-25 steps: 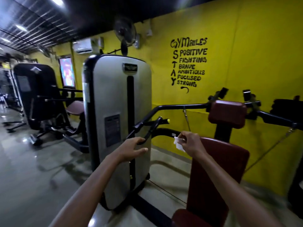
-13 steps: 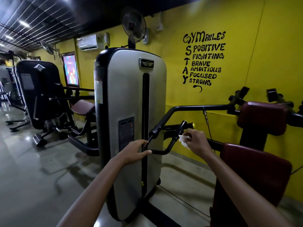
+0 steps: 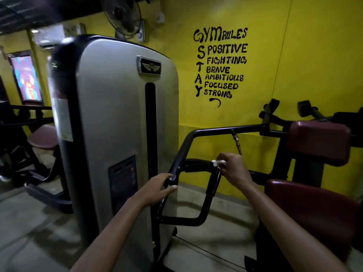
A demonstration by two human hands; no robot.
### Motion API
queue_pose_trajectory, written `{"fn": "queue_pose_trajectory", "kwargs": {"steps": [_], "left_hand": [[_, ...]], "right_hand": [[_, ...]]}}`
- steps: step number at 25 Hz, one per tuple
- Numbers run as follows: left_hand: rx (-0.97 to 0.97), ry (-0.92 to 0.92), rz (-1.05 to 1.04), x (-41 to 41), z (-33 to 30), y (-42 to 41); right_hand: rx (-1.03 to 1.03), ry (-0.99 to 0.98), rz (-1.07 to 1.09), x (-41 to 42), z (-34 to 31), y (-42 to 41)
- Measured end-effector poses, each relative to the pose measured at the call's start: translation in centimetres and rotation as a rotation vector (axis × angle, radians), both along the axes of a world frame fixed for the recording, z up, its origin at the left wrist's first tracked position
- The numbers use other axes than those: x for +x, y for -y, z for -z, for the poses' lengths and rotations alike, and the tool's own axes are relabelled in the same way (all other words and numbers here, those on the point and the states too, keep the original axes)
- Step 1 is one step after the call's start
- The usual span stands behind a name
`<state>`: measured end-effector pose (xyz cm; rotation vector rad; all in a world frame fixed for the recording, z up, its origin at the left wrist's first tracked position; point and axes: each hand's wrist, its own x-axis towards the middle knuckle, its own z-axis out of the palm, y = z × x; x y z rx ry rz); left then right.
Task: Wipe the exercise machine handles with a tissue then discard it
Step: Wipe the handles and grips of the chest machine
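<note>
Head view, the only one. We have both hands on the black looped handle [image 3: 198,193] of the exercise machine, which hangs at about 5 o'clock from the grey weight-stack housing [image 3: 117,124].

Left hand [image 3: 155,191]: fingers curled over the near upright of the loop, thumb beneath it, steadying the frame.

Right hand [image 3: 233,169]: fingers bunched, pinching a white tissue [image 3: 217,163] against the top right corner of the loop, where the short horizontal grip meets the far upright. Only a small white edge of the tissue shows at 10 o'clock from the knuckles; the rest is hidden in the hand.

Handling, our judgement: the tissue is light, soft and easily torn, so it is best kept wadded under the fingertips and wrapped round the bar rather than dragged by one corner. The handle is stiff steel tube, probably smooth, and may swing on its arm, hence the bracing hand.

Surroundings: maroon seat pads [image 3: 314,209] at 3 o'clock of the handle, yellow wall [image 3: 314,55] with painted "GYM RULES" lettering [image 3: 221,63] at 12 o'clock, wall fan [image 3: 122,15] above the housing. No bin in view.
</note>
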<state>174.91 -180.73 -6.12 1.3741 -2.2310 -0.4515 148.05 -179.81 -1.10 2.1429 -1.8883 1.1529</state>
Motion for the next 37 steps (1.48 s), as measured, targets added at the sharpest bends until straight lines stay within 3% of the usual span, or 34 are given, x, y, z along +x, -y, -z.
{"fn": "queue_pose_trajectory", "kwargs": {"steps": [5, 12, 16, 23, 37], "left_hand": [[-0.013, -0.015, 0.153, -0.7, 1.9, 9.8], [-0.025, 0.069, 0.343, -1.5, 6.7, 17.2], [-0.088, 0.046, 0.357, -1.5, 9.0, 18.1], [-0.033, 0.044, 0.330, -1.4, 9.0, 18.4], [-0.002, 0.055, 0.305, -1.9, 8.6, 18.8]], "right_hand": [[-0.061, -0.052, 0.212, -0.3, 0.8, 3.7], [-0.021, -0.155, 0.330, 2.2, 3.3, 6.0], [-0.013, -0.192, 0.363, 3.1, 4.0, 4.9], [-0.097, -0.283, 0.364, 5.0, 6.2, 1.8], [-0.019, -0.322, 0.321, 5.6, 7.0, 0.3]]}}
